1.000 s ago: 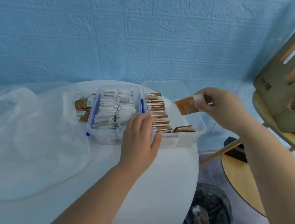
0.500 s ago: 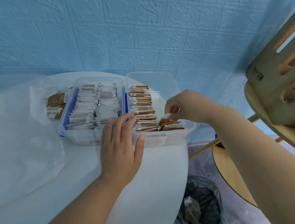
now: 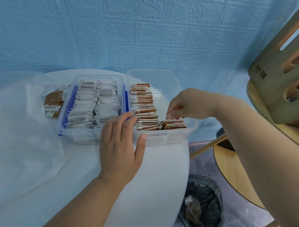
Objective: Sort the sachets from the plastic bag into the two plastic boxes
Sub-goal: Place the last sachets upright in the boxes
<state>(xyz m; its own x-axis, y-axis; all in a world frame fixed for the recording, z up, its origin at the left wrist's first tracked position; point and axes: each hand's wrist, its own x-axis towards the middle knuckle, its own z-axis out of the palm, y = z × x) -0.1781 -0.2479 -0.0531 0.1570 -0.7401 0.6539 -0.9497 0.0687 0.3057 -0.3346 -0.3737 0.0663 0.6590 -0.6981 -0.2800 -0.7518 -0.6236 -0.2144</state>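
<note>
Here, a plastic bag (image 3: pixel 17 147) drapes the white table (image 3: pixel 153 185) (blue wall (image 3: pixel 116 30)).

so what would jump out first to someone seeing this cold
Two clear plastic boxes sit side by side on the round white table: the blue-clipped box on the left is packed with white sachets, and the right box is part filled with brown sachets. The right hand pinches some in that box's near right corner, while the left hand rests where the boxes meet.
</note>
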